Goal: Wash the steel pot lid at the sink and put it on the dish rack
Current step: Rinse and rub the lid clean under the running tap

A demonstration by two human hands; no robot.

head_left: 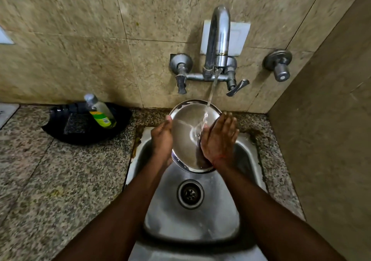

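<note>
Sink (192, 226) basin is nearest, drain (190, 194) open and unplugged. Both forearms reach in over it.

Steel pot lid (186, 132) is held above the far half of the basin, tilted, far rim up toward the wall, shiny face toward the camera.

Left hand (161, 140) grips the lid's left rim. The thumb is hooked over the edge; the fingers are hidden behind, presumably curled round the back. Right hand (219, 140) is flat, fingers straight and together, palm side against the lid's right part, holding nothing.

Water stream (210, 94) from the tap (218, 39) lands on the lid face just beside the right hand and spreads across it. No suds visible on the lid.

Step in hand: rinse and hand-rub under running water — the wash part, not the racking.

Farther left on the counter (40, 180): black tray (60, 134) with a soap bottle (100, 112) and a dark scrub pad (76, 123), neither touched.

Next move, my read: turn the lid to rinse the other face, tip it so water drains off, then shut the tap via the lever (237, 88). That needs the right hand free, so the left carries the wet lid alone and slip is the risk. No dish rack identifiable in view — it has to be found before the lid leaves the sink.
</note>
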